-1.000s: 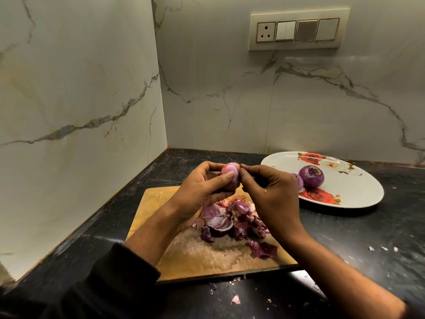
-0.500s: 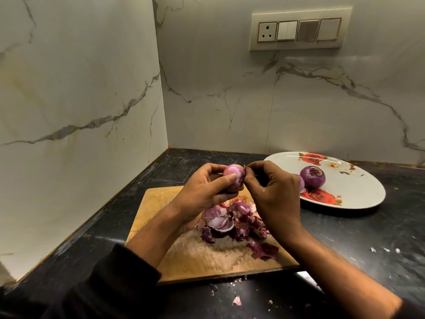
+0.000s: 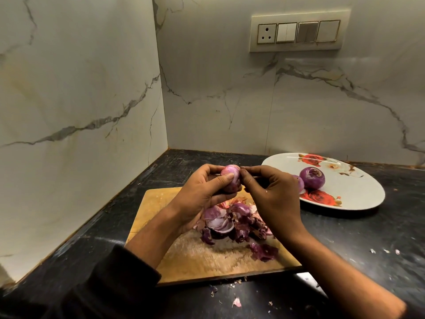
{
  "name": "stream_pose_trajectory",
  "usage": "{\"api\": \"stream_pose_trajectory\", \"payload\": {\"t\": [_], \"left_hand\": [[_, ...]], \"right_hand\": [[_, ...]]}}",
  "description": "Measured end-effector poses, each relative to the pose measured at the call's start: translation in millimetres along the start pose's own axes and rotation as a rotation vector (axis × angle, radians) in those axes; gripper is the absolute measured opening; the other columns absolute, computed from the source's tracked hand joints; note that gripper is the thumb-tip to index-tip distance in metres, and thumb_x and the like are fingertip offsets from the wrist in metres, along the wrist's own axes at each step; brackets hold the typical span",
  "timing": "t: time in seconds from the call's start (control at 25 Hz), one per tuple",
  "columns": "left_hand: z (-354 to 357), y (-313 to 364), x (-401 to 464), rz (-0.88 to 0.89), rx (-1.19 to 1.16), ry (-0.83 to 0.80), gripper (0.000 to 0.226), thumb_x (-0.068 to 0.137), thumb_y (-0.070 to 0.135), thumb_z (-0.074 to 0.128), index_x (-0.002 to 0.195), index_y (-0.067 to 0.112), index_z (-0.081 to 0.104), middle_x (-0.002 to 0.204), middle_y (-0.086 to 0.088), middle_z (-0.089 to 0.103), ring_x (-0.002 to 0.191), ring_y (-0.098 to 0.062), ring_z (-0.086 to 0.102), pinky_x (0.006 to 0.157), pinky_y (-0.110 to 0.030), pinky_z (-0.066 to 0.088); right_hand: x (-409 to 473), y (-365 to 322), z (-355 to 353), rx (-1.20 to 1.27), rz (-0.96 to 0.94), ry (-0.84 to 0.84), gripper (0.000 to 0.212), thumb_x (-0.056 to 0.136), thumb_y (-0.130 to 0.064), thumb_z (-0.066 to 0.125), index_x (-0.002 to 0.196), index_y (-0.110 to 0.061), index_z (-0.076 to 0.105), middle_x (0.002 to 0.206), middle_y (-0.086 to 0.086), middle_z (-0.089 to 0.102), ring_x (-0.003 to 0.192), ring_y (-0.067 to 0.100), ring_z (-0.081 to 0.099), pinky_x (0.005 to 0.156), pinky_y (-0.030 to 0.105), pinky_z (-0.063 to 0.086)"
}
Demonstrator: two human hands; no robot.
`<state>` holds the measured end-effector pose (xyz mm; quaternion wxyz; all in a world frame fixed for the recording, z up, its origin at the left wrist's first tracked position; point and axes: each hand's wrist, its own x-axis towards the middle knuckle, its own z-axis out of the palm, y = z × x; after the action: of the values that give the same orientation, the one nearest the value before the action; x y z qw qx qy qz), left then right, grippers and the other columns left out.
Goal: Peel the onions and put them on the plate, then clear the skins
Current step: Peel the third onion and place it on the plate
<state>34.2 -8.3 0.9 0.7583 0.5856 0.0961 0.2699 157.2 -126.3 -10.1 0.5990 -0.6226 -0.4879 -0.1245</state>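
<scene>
- The left hand (image 3: 202,192) is curled around a small onion (image 3: 230,180), raised over the cutting board (image 3: 200,256), probably so peel falls onto the skins (image 3: 234,223) heaped at the board's centre.
- The right hand (image 3: 273,194) has its fingertips pinched together at the onion's 3 o'clock side, seemingly on a flap of skin, though shadow hides it.
- The plate (image 3: 358,194) sits at 3 o'clock from the hands, within easy reach, holding a peeled onion (image 3: 312,177); another is half hidden.
- No readable writing; the plate bears only rose prints.
</scene>
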Motion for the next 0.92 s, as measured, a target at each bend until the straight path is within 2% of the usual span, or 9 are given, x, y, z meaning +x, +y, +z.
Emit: {"api": "stream_pose_trajectory", "payload": {"t": [0.08,0.24,0.36,0.6,0.68,0.84,0.92], "left_hand": [[1,0,-1,-0.003,0.009,-0.003,0.049,0.081,0.021,0.07,0.123,0.002,0.052,0.114,-0.016,0.068,0.103,-0.03,0.072,0.078,-0.031,0.061],[4,1,-3,-0.011,0.03,-0.009,0.049,0.08,0.024,0.07,0.121,0.002,0.053,0.108,-0.012,0.072,0.102,-0.028,0.072,0.078,-0.032,0.061],[5,1,-3,-0.009,0.044,-0.009,0.049,0.08,0.025,0.07,0.12,0.002,0.054,0.11,-0.013,0.071,0.102,-0.028,0.072,0.08,-0.034,0.062],[3,2,-2,-0.002,0.03,-0.013,0.045,0.082,0.022,0.067,0.121,0.003,0.054,0.103,-0.008,0.074,0.099,-0.028,0.073,0.077,-0.031,0.062],[2,2,-2,0.006,0.032,-0.021,0.044,0.083,0.022,0.066,0.121,0.004,0.053,0.1,-0.005,0.075,0.097,-0.026,0.074,0.075,-0.029,0.061],[0,1,-1,0.014,0.056,-0.015,0.031,0.093,0.018,0.059,0.121,0.005,0.054,0.112,-0.011,0.067,0.097,-0.022,0.073,0.076,-0.027,0.06],[-1,1,0,0.028,0.06,0.003,0.034,0.09,0.022,0.061,0.12,0.007,0.055,0.115,-0.013,0.065,0.097,-0.021,0.073,0.076,-0.027,0.059]], "right_hand": [[0,-1,1,-0.084,-0.055,0.025,0.012,0.089,-0.016,0.074,0.1,-0.013,0.077,0.084,-0.005,0.074,0.074,0.002,0.069,0.065,0.018,0.057],[0,-2,5,-0.222,-0.137,0.058,0.004,0.088,-0.012,0.074,0.091,-0.009,0.073,0.081,0.0,0.071,0.07,0.008,0.063,0.061,0.025,0.055],[0,-2,7,-0.265,-0.176,0.059,0.004,0.089,-0.009,0.072,0.092,-0.007,0.07,0.083,0.003,0.069,0.071,0.011,0.061,0.06,0.025,0.054],[1,0,6,-0.219,-0.13,0.05,0.004,0.091,-0.009,0.069,0.095,-0.008,0.069,0.084,0.001,0.065,0.073,0.009,0.057,0.063,0.011,0.046],[2,1,8,-0.188,-0.086,0.045,0.002,0.092,-0.009,0.067,0.095,-0.01,0.067,0.085,0.0,0.064,0.074,0.009,0.057,0.063,0.013,0.047],[4,5,12,-0.068,0.005,-0.017,0.005,0.096,-0.013,0.062,0.097,-0.017,0.06,0.09,0.001,0.062,0.081,0.007,0.059,0.067,0.015,0.049],[4,6,13,-0.031,0.024,-0.067,0.005,0.097,-0.019,0.061,0.1,-0.021,0.058,0.095,-0.001,0.061,0.087,0.007,0.06,0.07,0.02,0.052]]}}
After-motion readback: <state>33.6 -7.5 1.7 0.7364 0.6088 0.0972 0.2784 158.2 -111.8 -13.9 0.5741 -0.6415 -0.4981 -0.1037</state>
